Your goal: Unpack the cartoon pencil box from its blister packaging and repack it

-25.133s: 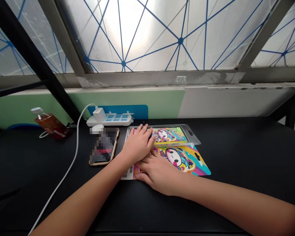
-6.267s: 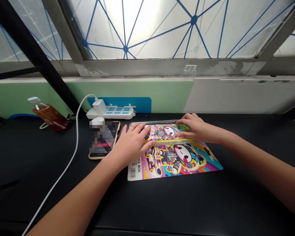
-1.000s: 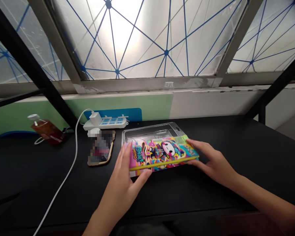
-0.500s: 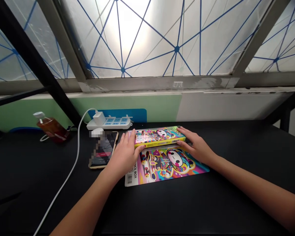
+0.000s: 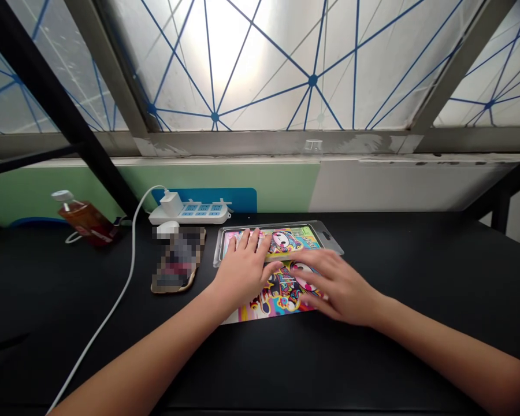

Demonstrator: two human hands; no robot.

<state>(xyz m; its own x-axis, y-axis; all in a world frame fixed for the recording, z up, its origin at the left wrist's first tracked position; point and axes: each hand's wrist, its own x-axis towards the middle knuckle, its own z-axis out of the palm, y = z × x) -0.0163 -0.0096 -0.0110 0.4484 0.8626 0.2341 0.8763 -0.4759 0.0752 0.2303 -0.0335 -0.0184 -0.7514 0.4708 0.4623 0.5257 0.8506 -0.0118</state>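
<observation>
A colourful cartoon pencil box lies inside a clear plastic blister tray at the far middle of the black table. In front of it lies the matching printed backing card. My left hand rests flat with fingers spread on the left end of the pencil box and tray. My right hand lies flat, fingers stretched out, on the right part of the card. Neither hand grips anything.
A phone lies left of the tray, with a white earbud case behind it. A white power strip with charger and cable sits against the wall. A bottle of amber drink lies at far left.
Half a second ago both hands held the pencil box by its ends above the tray; now it sits in the tray, my left hand presses on it and my right hand has dropped onto the card.
</observation>
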